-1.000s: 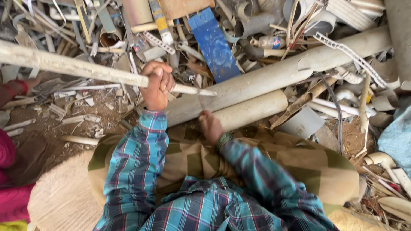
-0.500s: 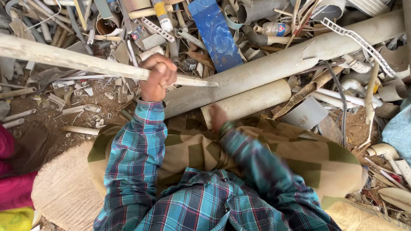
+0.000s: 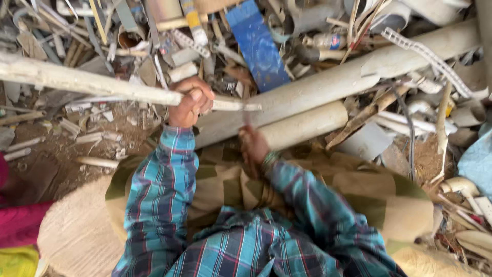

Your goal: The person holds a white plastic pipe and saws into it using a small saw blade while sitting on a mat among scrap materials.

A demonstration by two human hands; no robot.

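Observation:
My left hand [image 3: 190, 101] is closed around a long dirty-white plastic pipe [image 3: 77, 81] that runs off to the left edge; its split end [image 3: 241, 106] sticks out just right of my fingers. My right hand [image 3: 254, 145] sits below that end, fisted around a thin blurred tool [image 3: 246, 122] that points up at the pipe's tip. What kind of tool it is cannot be told. Both arms wear blue-green plaid sleeves, and my lap is covered by a tan and olive checked cloth [image 3: 369, 205].
Two thick pale pipes [image 3: 328, 87] [image 3: 307, 123] lie diagonally just beyond my hands. Behind them is a heap of scrap plastic with a blue panel [image 3: 259, 46], a bottle [image 3: 323, 41] and a perforated strip [image 3: 425, 56]. Dirt ground [image 3: 61, 154] and red-yellow cloth [image 3: 20, 231] lie left.
My right hand with the tool has shifted slightly up and back down under the pipe's end. My left hand keeps its grip on the pipe.

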